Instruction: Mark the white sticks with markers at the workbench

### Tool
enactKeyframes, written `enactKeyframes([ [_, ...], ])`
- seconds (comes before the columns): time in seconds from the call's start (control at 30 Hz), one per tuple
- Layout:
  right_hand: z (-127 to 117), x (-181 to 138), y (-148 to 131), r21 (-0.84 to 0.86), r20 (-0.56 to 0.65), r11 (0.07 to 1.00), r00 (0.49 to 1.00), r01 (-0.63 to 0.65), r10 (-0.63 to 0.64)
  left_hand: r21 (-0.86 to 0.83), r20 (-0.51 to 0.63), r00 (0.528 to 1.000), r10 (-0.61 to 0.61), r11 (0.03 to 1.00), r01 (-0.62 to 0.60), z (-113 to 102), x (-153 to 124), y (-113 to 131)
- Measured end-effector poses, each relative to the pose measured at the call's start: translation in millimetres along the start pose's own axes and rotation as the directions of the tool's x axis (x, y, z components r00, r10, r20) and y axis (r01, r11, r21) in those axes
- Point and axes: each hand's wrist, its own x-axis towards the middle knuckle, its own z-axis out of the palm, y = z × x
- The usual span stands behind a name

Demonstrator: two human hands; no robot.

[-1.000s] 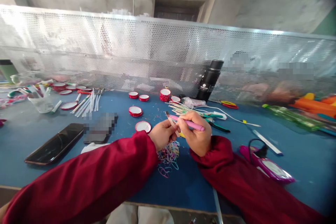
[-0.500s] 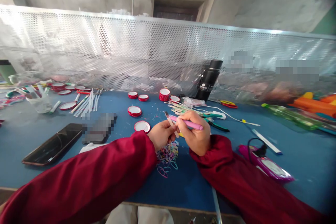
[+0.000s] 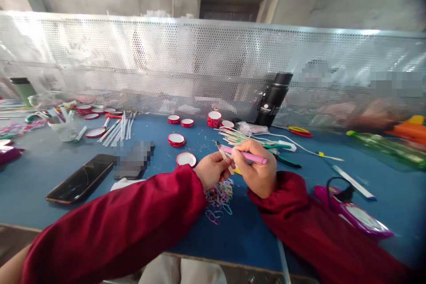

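Note:
My left hand (image 3: 210, 171) pinches a pale flat stick (image 3: 224, 154) whose upper end is dark. In my right hand (image 3: 258, 171) is a pink marker pen (image 3: 255, 158), gripped like a writing tool, its front end beside the stick's upper part. Whether the two touch cannot be made out. Below the hands lies a loose pile of coloured rubber bands (image 3: 219, 197). A shallow red tin with a white inside (image 3: 186, 159) sits just left of my left hand. Behind my right hand are green-handled pliers (image 3: 282, 159) and a bundle of sticks (image 3: 231, 135).
Two dark phones (image 3: 81, 179) lie left. A cup of markers (image 3: 63, 131) and white sticks (image 3: 115, 133) stand farther back. A black bottle (image 3: 274, 100) leans near the perforated metal divider (image 3: 199, 66). A purple packet (image 3: 357, 215), white marker (image 3: 354, 182) and green plastic bottle (image 3: 386, 148) lie right.
The view has turned slightly left, so everything appears shifted to the right. Both hands keep the same hold on the stick and the pink marker pen.

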Motion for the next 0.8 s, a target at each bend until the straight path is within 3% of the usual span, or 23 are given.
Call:
enactKeyframes([
  [0.23,-1,-1,-7,0.004,0.033,1.0,0.999,-0.01,0.01,0.02,-0.021,0.999,-0.026,0.999,0.026,2,-1,1],
  [0.47,1,-3,-5,0.057,0.049,0.993,0.994,-0.103,0.1,0.041,-0.018,1.0,0.001,0.999,0.0,0,-4,1],
  [0.8,9,-8,1,0.232,0.131,0.956,0.98,-0.178,0.15,0.052,-0.041,0.999,0.033,0.998,-0.031,-9,3,2],
])
